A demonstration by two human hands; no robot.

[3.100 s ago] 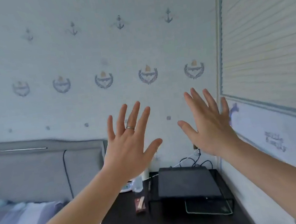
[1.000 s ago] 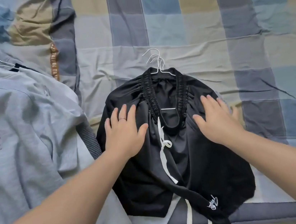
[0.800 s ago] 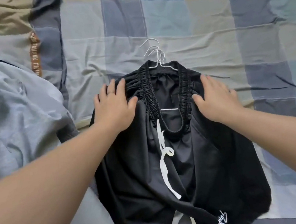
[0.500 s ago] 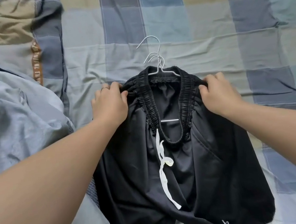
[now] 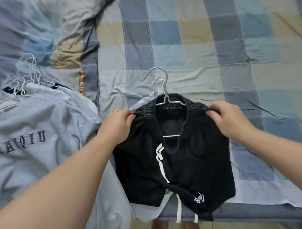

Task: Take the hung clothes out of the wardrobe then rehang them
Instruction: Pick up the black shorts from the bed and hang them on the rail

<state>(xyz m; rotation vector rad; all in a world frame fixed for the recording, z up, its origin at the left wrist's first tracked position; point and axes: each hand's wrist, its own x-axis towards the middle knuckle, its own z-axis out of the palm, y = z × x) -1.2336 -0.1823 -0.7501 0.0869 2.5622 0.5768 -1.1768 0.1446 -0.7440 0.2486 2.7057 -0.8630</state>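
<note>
The left hand (image 5: 118,125) and right hand (image 5: 227,116) are each closed in a pinch on opposite ends of the elastic waistband of the black shorts (image 5: 173,161), which lie on the checked bedsheet (image 5: 212,35) on a wire hanger (image 5: 165,97). Pulled unevenly, the waistband could snag the hanger's shoulders. The other hooks and the pale garment (image 5: 144,101) just beneath could also drag along.

L hand (image 5: 117,123) fist closed, R hand (image 5: 227,115) pinching, both arms extended fwd

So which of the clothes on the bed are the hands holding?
The black shorts with the white drawstring: the left hand and right hand pinch their waistband. The grey lettered sweatshirt lies untouched.
</note>
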